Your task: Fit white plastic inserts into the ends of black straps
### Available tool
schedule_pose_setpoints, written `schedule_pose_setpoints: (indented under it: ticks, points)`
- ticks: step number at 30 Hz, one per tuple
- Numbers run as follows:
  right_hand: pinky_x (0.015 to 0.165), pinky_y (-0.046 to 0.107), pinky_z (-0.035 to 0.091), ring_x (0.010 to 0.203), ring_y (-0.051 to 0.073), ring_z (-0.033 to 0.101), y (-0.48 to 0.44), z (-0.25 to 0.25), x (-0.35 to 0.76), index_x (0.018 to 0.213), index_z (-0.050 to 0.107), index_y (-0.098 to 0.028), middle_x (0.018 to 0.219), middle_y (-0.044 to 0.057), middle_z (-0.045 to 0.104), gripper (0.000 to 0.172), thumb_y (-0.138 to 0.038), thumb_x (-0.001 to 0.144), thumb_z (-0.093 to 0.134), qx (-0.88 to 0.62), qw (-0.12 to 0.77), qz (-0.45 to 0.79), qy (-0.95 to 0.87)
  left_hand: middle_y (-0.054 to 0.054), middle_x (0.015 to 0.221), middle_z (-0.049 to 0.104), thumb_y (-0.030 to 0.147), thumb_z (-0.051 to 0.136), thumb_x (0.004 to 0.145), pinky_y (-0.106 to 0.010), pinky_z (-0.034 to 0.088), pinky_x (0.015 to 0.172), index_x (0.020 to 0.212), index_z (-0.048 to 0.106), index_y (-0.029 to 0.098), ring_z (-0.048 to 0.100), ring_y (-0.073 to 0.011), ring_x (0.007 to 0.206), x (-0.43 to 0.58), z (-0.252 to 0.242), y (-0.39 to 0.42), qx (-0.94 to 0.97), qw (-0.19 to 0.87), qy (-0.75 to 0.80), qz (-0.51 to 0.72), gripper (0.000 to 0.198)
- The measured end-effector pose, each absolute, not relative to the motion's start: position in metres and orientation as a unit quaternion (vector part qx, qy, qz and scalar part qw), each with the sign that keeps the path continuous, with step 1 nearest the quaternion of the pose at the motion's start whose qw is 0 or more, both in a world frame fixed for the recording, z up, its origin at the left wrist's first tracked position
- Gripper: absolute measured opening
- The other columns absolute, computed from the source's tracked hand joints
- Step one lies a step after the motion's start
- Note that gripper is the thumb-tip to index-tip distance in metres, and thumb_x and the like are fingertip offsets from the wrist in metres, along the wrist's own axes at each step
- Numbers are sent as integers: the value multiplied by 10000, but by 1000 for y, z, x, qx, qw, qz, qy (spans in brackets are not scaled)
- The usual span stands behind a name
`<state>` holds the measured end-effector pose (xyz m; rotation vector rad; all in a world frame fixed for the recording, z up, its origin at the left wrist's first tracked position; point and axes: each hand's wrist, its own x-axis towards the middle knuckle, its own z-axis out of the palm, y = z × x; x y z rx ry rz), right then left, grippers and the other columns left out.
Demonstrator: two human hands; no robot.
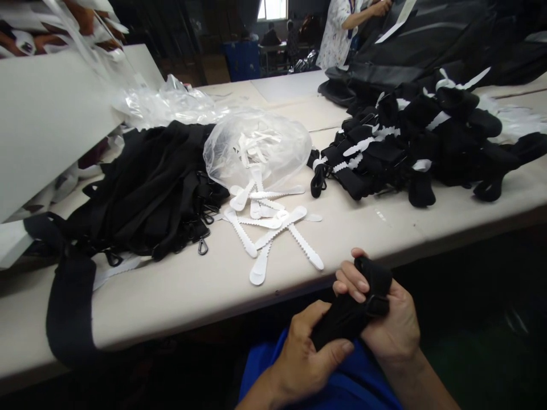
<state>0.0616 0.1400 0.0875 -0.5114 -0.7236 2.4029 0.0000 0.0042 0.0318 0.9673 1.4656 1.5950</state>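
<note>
A folded black webbing strap [348, 313] with a dark buckle is held between my two hands, just off the table's front edge. My left hand [305, 350] grips its lower end, thumb laid along the top. Wrapped round the upper end near the buckle is my right hand [384, 316], fingers curled over it. On the table nearby lie several white serrated plastic ties [277, 228], spilling from a clear plastic bag [294, 145]. To the left is a heap of loose black straps [158, 182] with metal hooks. Bundled straps [397, 154] bound with white ties are piled at the right.
The pale table [196, 290] runs across the view, with one strap end [70, 313] hanging over its front edge. A white board [55, 114] leans at the left. Large black bags [410, 51] lie at the back right, where another person [337, 34] stands.
</note>
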Motion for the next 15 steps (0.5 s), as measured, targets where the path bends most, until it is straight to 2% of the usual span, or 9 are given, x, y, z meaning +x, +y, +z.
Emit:
schedule_pose_setpoints:
  ticks: [2,4,6,8,10,11,13,15]
  points:
    - [647,285,535,525,117,402,144,86,58,976,666,-258,633,-27,353,228,-191,825,509,-192,289,899,-269,-26,804,636,478,713,803,-280,519,586,1163,548,243,618,-165,644,12,24,9,306,483,480,666,461]
    - [682,290,549,559,119,461,151,84,53,976,678,-264,654,-19,422,224,-200,804,550,-199,290,892,-284,-22,758,639,528,715,786,-207,451,411,1245,468,241,568,-118,464,22,14,13,243,536,404,701,595]
    - [716,297,554,663,138,560,160,83,46,960,706,-253,739,11,564,228,-195,769,597,-230,273,873,-331,-40,756,654,521,712,793,-166,383,342,1261,477,224,511,-83,386,25,5,11,227,505,410,725,602]
    - [777,303,550,854,183,629,169,88,40,948,740,-231,927,52,678,269,-147,720,627,-261,281,828,-410,-41,724,656,468,702,823,-165,382,367,1239,539,211,500,-74,398,19,1,1,240,433,472,730,516]
    - [869,316,530,1034,223,619,173,100,40,982,759,-233,1084,69,694,314,-109,724,632,-241,335,756,-508,-35,703,660,433,684,848,-179,394,413,1197,595,219,511,-81,440,7,5,-15,238,363,535,724,419]
    - [887,322,525,1048,226,619,171,110,42,1003,762,-253,1087,68,698,318,-107,753,630,-205,358,720,-559,-34,704,667,425,675,857,-188,401,432,1160,621,222,515,-86,456,-1,9,-24,225,329,563,724,369]
    - [802,332,556,911,219,663,161,131,51,1019,768,-327,971,59,719,289,-162,832,621,-82,325,683,-650,-38,750,692,417,664,864,-208,422,465,1065,658,221,538,-101,490,-17,22,-40,183,260,607,728,281]
    - [598,328,569,685,216,674,143,152,61,986,769,-426,799,42,722,255,-262,844,636,41,213,685,-695,-26,764,694,405,673,856,-230,455,516,977,674,219,563,-119,529,-33,37,-50,149,183,640,731,222]
